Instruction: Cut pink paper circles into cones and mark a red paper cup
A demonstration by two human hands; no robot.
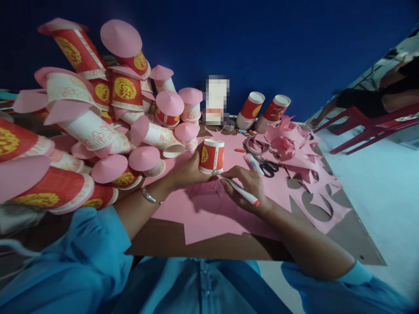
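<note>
My left hand (188, 171) is closed around a red and white paper cup (214, 159) with yellow print, its base facing up. In my right hand (247, 185) I grip a white marker (244, 192) with a red end; its tip is by the cup's lower rim. Beneath both hands lies pink paper (176, 209), with a faint curved line on it. A pair of black scissors (270, 168) rests to the right of my right hand, beside a tube (252, 165) and a roll of tape (257, 144).
Many paper cups with pink cone tops (144, 159) are piled at the left. Two stacks of cups (250, 111) lean near the blue wall (262, 48). Cut pink scraps (288, 144) cover the table's right side. Beyond is a red chair (369, 126) with a person seated.
</note>
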